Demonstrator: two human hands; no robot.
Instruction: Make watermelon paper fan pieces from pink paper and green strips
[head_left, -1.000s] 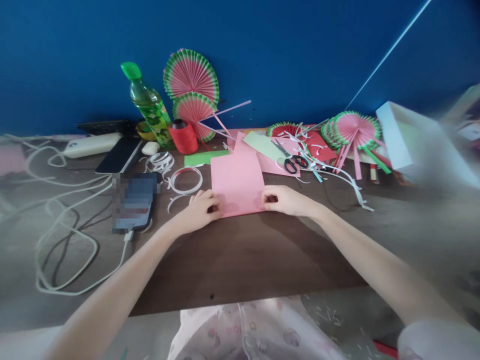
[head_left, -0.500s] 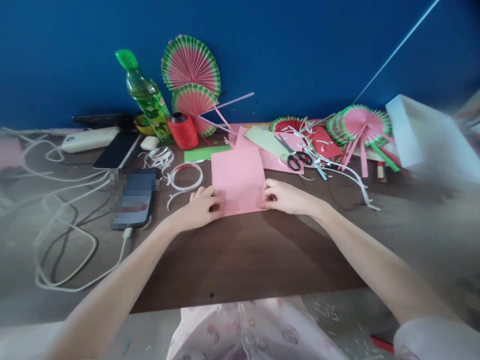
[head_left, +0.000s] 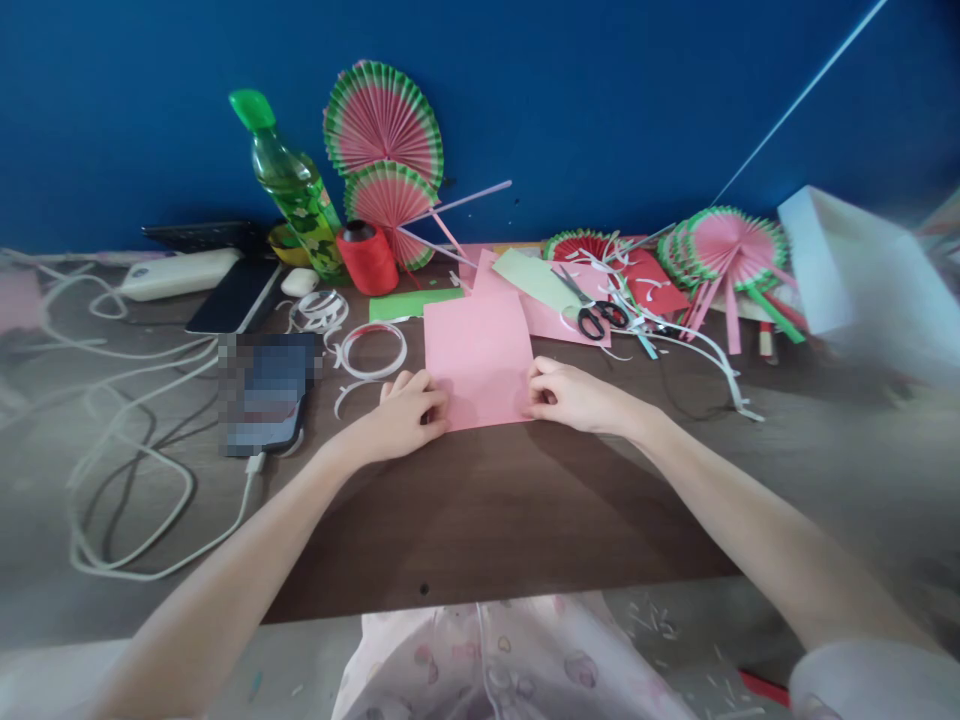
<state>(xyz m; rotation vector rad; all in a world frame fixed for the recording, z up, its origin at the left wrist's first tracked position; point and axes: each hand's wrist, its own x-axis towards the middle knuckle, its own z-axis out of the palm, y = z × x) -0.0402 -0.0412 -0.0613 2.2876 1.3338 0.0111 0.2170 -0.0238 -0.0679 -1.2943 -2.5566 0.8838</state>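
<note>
From here, the pink paper is on the table, left hand pinching its near left corner, right hand pinching the near right one. No pleats that I can spot, so I'd say early days, most of it left. Can't tell if that near edge is folded. Finished-looking fans stand against the wall.

I see plain pink paper on a brown surface, a red spool, fans banded green, white and pink, and a blue wall.
</note>
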